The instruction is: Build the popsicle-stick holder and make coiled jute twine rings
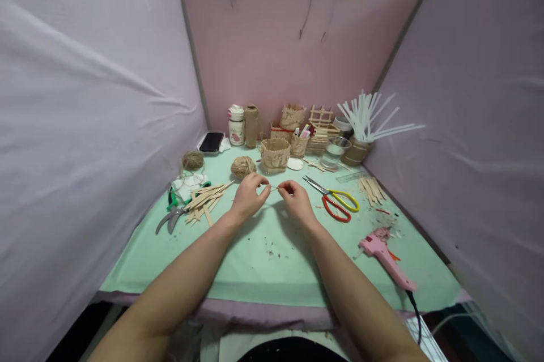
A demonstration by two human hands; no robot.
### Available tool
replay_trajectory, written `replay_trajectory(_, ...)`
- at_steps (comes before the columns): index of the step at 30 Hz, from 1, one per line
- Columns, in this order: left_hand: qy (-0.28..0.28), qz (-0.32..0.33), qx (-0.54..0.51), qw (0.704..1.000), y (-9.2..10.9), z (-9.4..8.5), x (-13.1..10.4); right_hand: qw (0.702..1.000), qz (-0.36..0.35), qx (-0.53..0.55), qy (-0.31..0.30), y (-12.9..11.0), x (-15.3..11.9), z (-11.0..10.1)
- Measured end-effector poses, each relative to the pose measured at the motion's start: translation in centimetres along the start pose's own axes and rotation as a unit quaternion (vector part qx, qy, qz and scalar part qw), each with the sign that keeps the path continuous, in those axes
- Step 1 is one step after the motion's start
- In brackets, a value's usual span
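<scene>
Above the middle of the table, my left hand (250,196) and my right hand (296,200) face each other, fingertips pinched. A short length of thin, pale twine (274,188) stretches between them, one end in each pinch. Just beyond my left hand sits a ball of twine (243,166). Behind it stands a small box covered in wooden pieces (275,156). To the right of my right hand lie scissors (331,197) with one red and one yellow handle, blades apart. Small dark crumbs are scattered on the cloth below my hands.
Wooden sticks (205,203) and pruning shears (171,219) lie at left, near a darker twine ball (192,160). A pink glue gun (389,260) with a cord rests front right. Along the back stand a white bottle (236,126), a clear bowl (335,152) and a jar of white glue sticks (357,151).
</scene>
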State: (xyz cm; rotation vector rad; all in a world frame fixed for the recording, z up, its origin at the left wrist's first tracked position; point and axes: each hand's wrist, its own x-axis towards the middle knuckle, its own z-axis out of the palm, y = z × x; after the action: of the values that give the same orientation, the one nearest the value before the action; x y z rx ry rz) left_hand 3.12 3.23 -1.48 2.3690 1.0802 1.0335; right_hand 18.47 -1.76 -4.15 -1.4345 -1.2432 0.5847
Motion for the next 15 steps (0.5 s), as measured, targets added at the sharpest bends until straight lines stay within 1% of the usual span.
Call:
replay_trajectory(5,0.036,-0.031,-0.013,0.999,1.1,0.3,-0.7,1.000,-0.023,-0.012,0.016,-1.0,-0.3,-0.5)
replay_trajectory(7,0.032,-0.043,-0.042,0.998,1.3,0.4,-0.7,0.999,-0.028,-0.013,0.018,-1.1,-0.3,-0.5)
replay_trajectory(9,0.012,-0.072,-0.096,0.993,1.2,0.5,-0.7,0.999,-0.032,-0.016,0.012,-1.1,-0.4,-0.5)
replay_trajectory(11,-0.014,-0.125,-0.168,0.978,0.9,0.6,-0.5,0.999,-0.036,-0.023,0.005,-1.1,-0.5,-0.4)
replay_trajectory(15,-0.093,-0.239,-0.291,0.922,0.0,0.8,-0.2,0.998,-0.046,-0.039,-0.008,-1.3,-0.6,-0.4)
